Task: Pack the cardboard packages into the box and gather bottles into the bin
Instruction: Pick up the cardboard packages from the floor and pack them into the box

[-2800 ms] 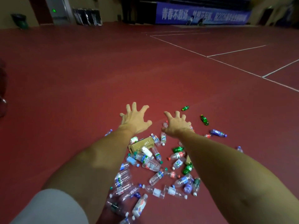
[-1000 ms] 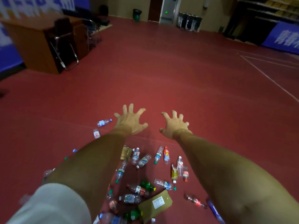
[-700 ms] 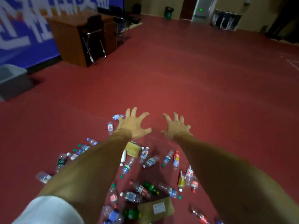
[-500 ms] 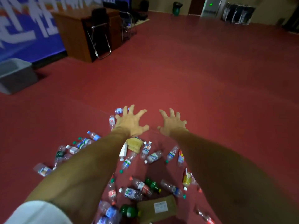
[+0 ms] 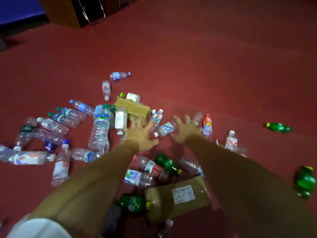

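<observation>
Many empty plastic bottles lie scattered on the red floor, among them a large clear bottle (image 5: 100, 129) and a green bottle (image 5: 133, 202). A small cardboard package (image 5: 133, 107) lies among them in the middle. A larger cardboard package (image 5: 178, 196) with a white label lies near the bottom. My left hand (image 5: 139, 134) hovers with fingers spread just in front of the small package, holding nothing. My right hand (image 5: 186, 131) is spread beside it, over a clear bottle (image 5: 165, 128), also holding nothing.
A wooden desk (image 5: 66, 11) and a metal chair frame (image 5: 92, 16) stand at the top left, before a blue wall banner (image 5: 17, 9). Two green bottles (image 5: 278, 127) (image 5: 305, 182) lie apart at the right. Bare red floor stretches beyond the pile.
My view has tilted down and come closer to the pile. Both spread hands have dropped from above the floor to just over the bottles and the small package. The grey bin at left is out of view.
</observation>
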{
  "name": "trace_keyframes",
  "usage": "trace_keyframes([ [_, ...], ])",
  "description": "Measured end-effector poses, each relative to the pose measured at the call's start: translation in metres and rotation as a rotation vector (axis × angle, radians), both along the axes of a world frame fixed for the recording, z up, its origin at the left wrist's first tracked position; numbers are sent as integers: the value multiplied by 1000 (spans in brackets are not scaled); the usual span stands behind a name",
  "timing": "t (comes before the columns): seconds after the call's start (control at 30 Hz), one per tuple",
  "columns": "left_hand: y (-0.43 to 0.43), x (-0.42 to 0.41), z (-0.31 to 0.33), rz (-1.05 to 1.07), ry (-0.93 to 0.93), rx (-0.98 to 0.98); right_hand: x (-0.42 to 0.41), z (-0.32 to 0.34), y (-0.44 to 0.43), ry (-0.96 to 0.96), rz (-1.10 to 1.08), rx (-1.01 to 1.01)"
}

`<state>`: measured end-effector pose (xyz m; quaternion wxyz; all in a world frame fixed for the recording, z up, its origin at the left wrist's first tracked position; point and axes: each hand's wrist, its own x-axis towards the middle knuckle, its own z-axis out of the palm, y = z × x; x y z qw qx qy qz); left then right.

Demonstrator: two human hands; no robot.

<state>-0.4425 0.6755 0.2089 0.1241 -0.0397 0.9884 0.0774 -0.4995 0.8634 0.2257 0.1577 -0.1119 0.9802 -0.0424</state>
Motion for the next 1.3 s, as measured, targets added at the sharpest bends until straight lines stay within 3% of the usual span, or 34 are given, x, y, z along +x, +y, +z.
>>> trace_keyframes([
  [0.2, 25, 21, -138, -65, -52, -14, 18, -134, 25, -4, -29, -14],
  [0.37, 38, 55, -193, -105, -154, -31, 50, -189, 44, -100, 7, 15],
  [1.03, 72, 71, -227, -147, -264, -195, 99, -250, 102, -390, 385, 217],
  [1.3, 71, 73, -227, -155, -301, -178, 100, -251, 104, -334, 498, 357],
])
